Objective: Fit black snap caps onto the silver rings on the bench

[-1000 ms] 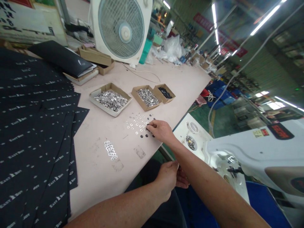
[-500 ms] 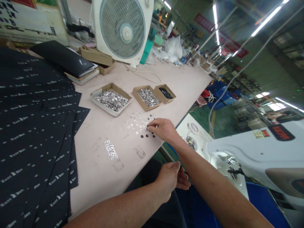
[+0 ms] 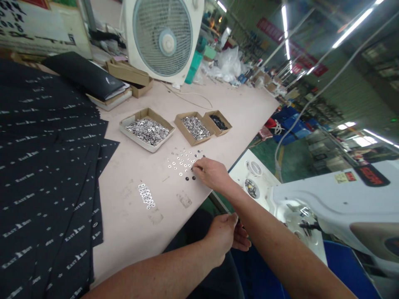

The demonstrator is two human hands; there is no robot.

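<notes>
My right hand (image 3: 212, 174) is over the table near its front edge, fingertips pinched together among small silver rings (image 3: 181, 163) and black caps (image 3: 187, 179); what lies between the fingertips is too small to name. Below the table's edge, my left hand (image 3: 226, 234) is curled with the thumb over the fingers, and its contents are hidden. A tight cluster of silver rings (image 3: 146, 196) lies to the left on the table (image 3: 124, 245). Behind the scattered pieces are two cardboard boxes of silver parts (image 3: 149, 132) (image 3: 195, 127) and a smaller box of black parts (image 3: 218, 122).
Dark printed fabric (image 3: 46, 187) covers the left side. A fan (image 3: 163, 39), a black folder (image 3: 82, 74) and an empty-looking cardboard box (image 3: 141, 89) stand at the back. A white machine (image 3: 330, 199) is at the right.
My right hand has shifted slightly down and toward me, now covering some black caps. The left hand has barely moved, and the view has shifted a little.
</notes>
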